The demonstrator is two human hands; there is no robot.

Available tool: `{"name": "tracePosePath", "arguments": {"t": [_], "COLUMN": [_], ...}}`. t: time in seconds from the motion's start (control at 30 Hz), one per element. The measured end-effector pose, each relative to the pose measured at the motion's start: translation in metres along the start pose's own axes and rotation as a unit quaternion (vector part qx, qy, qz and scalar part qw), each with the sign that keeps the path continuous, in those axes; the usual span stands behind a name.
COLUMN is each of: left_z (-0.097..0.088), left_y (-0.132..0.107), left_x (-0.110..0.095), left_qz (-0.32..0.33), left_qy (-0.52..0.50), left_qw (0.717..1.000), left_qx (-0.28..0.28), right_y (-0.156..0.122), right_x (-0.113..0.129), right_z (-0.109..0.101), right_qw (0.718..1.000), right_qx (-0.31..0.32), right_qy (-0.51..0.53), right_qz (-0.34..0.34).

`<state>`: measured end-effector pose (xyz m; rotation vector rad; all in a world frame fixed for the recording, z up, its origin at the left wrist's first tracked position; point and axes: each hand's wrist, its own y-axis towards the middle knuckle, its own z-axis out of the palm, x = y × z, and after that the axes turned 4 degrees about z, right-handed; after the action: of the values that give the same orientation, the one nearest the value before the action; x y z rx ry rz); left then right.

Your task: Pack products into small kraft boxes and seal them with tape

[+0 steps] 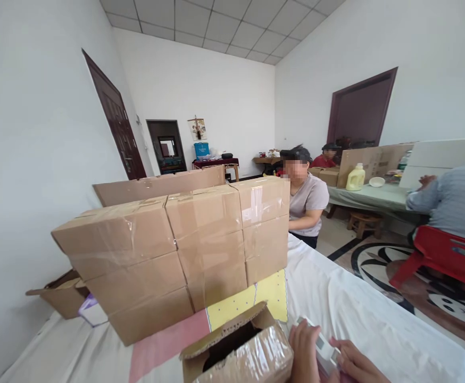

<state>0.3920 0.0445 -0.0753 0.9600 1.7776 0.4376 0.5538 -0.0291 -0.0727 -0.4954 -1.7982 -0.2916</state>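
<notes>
At the bottom right, a small white device with a grey window [323,346] is between my two hands, above the white cloth. My left hand [305,348] is closed around its left side. The fingers of my right hand [356,363] are bent against its lower right end. What kind of device it is, I cannot tell. Close to my left hand is an open cardboard box [256,355] wrapped in shiny clear tape, its inside dark.
Stacked taped cartons [204,239] form a wall across the table, whose white cloth [336,298] hangs at the right. Behind them sits a person in a light top [310,199]. Further right are a red chair [451,252] and a table with a yellow jug [356,177].
</notes>
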Motion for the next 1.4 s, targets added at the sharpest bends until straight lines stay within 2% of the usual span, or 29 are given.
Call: {"name": "tracePosePath", "arguments": {"t": [0.1, 0.2, 0.4, 0.57, 0.7, 0.87, 1.07, 1.27, 1.4], "left_z": [0.004, -0.001, -0.033, -0.042, -0.042, -0.047, -0.05, -0.049, -0.056], "left_y": [-0.003, -0.002, 0.011, 0.019, 0.022, 0.026, 0.03, 0.03, 0.032], "left_x": [0.001, -0.002, -0.017, -0.02, -0.018, -0.021, -0.025, -0.019, -0.026], "left_qz": [0.004, 0.008, 0.045, 0.059, 0.079, 0.086, 0.087, 0.066, 0.065], "left_qy": [-0.01, -0.003, 0.031, 0.004, -0.012, -0.014, -0.038, -0.068, -0.095], "left_qw": [1.0, 1.0, 0.997, 0.995, 0.993, 0.992, 0.992, 0.99, 0.989], "left_qx": [-0.022, -0.029, 0.049, 0.08, 0.091, 0.085, 0.08, 0.105, 0.096], "right_y": [0.0, -0.004, -0.03, -0.045, -0.044, -0.041, -0.041, -0.042, -0.055], "right_x": [0.009, 0.024, 0.061, 0.083, 0.082, 0.077, 0.087, 0.079, 0.077], "right_z": [0.001, 0.002, 0.003, 0.002, 0.005, 0.007, 0.003, 0.016, 0.01], "right_qw": [1.0, 1.0, 0.999, 0.997, 0.998, 0.998, 0.997, 0.999, 0.998], "right_qx": [0.003, 0.012, 0.037, 0.062, 0.05, 0.041, 0.049, 0.006, -0.028], "right_qy": [-0.001, -0.013, -0.005, 0.013, 0.011, -0.043, -0.065, -0.025, 0.022], "right_qz": [-0.003, 0.006, 0.028, 0.043, 0.038, 0.025, -0.001, -0.032, -0.048]}}
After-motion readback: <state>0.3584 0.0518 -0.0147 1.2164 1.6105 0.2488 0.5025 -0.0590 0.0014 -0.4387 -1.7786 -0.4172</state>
